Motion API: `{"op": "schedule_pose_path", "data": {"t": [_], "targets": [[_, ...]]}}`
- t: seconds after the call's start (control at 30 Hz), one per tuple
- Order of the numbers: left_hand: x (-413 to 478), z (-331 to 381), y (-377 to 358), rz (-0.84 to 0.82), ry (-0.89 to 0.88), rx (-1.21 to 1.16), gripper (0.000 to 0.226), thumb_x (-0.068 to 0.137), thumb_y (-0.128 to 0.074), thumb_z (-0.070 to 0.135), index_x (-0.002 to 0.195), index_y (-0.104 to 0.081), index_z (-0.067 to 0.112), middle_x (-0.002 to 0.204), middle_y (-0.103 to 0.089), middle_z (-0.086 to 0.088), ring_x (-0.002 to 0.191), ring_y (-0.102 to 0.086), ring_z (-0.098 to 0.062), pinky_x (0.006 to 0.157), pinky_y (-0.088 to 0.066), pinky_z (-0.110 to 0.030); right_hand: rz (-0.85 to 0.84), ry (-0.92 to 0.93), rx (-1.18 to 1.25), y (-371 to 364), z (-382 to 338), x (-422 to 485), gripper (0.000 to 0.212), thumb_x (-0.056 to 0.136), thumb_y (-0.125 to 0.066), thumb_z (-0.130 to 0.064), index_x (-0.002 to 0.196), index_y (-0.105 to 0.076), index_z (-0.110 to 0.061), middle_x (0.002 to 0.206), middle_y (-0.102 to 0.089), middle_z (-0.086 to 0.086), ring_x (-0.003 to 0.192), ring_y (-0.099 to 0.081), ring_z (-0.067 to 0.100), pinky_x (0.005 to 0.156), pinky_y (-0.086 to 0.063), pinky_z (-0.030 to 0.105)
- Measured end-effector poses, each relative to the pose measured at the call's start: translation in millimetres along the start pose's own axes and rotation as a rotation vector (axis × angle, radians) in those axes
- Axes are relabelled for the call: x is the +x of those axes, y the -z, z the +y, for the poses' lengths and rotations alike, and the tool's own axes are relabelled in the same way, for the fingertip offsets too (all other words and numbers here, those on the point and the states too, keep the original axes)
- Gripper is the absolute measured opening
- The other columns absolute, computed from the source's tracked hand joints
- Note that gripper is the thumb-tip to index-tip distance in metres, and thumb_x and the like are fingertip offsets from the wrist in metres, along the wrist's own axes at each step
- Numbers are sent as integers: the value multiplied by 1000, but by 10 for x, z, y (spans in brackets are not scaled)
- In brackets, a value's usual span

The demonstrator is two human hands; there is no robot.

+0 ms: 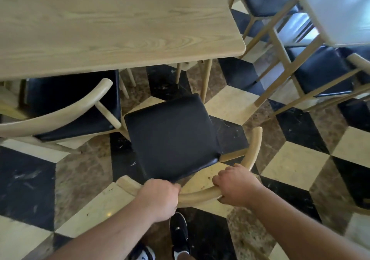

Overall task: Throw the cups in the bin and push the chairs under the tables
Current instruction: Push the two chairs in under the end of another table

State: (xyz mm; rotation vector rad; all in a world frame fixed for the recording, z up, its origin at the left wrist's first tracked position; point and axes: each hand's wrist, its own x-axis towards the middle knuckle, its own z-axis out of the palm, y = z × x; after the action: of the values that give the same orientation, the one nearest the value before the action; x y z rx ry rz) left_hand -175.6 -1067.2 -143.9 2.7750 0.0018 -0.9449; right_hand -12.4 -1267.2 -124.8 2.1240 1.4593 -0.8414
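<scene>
A wooden chair with a black padded seat (172,137) stands on the floor just in front of the light wooden table (112,25), its seat outside the table's edge. Both my hands hold its curved wooden backrest (198,196). My left hand (160,198) grips the backrest's left part and my right hand (234,185) grips its right part. No cup and no bin is in view.
A second chair (74,103) at the left sits partly under the same table. More chairs (320,73) and a white table (344,9) stand at the upper right. The floor is checkered tile (296,167). My shoes (180,235) are below the chair.
</scene>
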Motion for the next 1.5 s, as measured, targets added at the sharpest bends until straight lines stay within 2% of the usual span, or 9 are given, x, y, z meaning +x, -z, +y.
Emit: {"op": "schedule_pose_path", "data": {"t": [0.07, 0.2, 0.5, 0.7, 0.8, 1.03, 1.23, 1.4, 1.5], "targets": [[35, -218, 125, 31, 24, 14, 26, 98, -65, 43, 110, -61, 21, 91, -68, 0, 81, -65, -29, 68, -40, -40, 28, -41, 13, 128, -36, 149, 25, 94, -62, -51, 111, -66, -33, 97, -66, -9, 96, -64, 22, 88, -42, 41], [177, -609, 358, 109, 58, 66, 32, 96, -64, 53, 107, -63, 23, 87, -66, 3, 83, -67, -27, 71, -36, -41, 32, -95, 61, 379, -5, 467, 25, 90, -65, -53, 108, -66, -36, 100, -68, -10, 101, -67, 22, 98, -47, 44], [771, -1204, 934, 130, 78, 128, 45, 95, -62, 66, 110, -63, 24, 83, -57, 7, 73, -55, -20, 71, -41, -39, 89, -84, 58, 946, 464, 1092, 32, 93, -65, -55, 116, -66, -32, 104, -70, -7, 100, -66, 22, 97, -48, 41], [1109, -1462, 1312, 83, 130, 159, 38, 97, -63, 60, 115, -64, 27, 87, -62, 8, 78, -61, -17, 71, -40, -36, 118, -42, 79, 1231, 789, 1491, 36, 93, -66, -55, 119, -65, -30, 96, -61, -7, 90, -59, 23, 83, -44, 40], [1227, -1572, 1462, 82, 154, 166, 35, 97, -63, 58, 114, -64, 27, 86, -62, 9, 79, -63, -18, 71, -40, -36, 131, -19, 74, 1342, 926, 1661, 37, 94, -65, -55, 120, -64, -29, 105, -67, -4, 96, -64, 25, 77, -41, 39], [1494, -1766, 1686, 74, 198, 118, 30, 97, -64, 55, 112, -63, 30, 91, -67, 8, 85, -65, -18, 82, -44, -40, 126, 26, 50, 1610, 1192, 1952, 39, 97, -63, -57, 125, -64, -29, 112, -68, -3, 104, -66, 26, 76, -39, 38], [1580, -1815, 1708, -4, 187, 76, 27, 97, -62, 51, 115, -64, 31, 91, -67, 9, 90, -64, -20, 91, -41, -46, 94, 33, 59, 1673, 1250, 1983, 33, 97, -62, -55, 118, -67, -30, 107, -69, -5, 93, -62, 23, 74, -43, 37], [1502, -1854, 1665, 86, 152, 127, 48, 93, -61, 67, 118, -66, 27, 104, -68, 4, 102, -58, -23, 93, -41, -47, 13, -11, 61, 1738, 1167, 1960, 37, 91, -61, -60, 112, -68, -31, 95, -62, -8, 89, -60, 20, 78, -50, 37], [1331, -2089, 1534, 224, 172, 135, 61, 90, -70, 63, 135, -60, 23, 133, -60, -2, 127, -53, -27, 114, -38, -50, 3, -22, 162, 1843, 985, 1984, 44, 83, -62, -67, 109, -64, -31, 92, -61, -9, 87, -60, 19, 74, -47, 37]]}}
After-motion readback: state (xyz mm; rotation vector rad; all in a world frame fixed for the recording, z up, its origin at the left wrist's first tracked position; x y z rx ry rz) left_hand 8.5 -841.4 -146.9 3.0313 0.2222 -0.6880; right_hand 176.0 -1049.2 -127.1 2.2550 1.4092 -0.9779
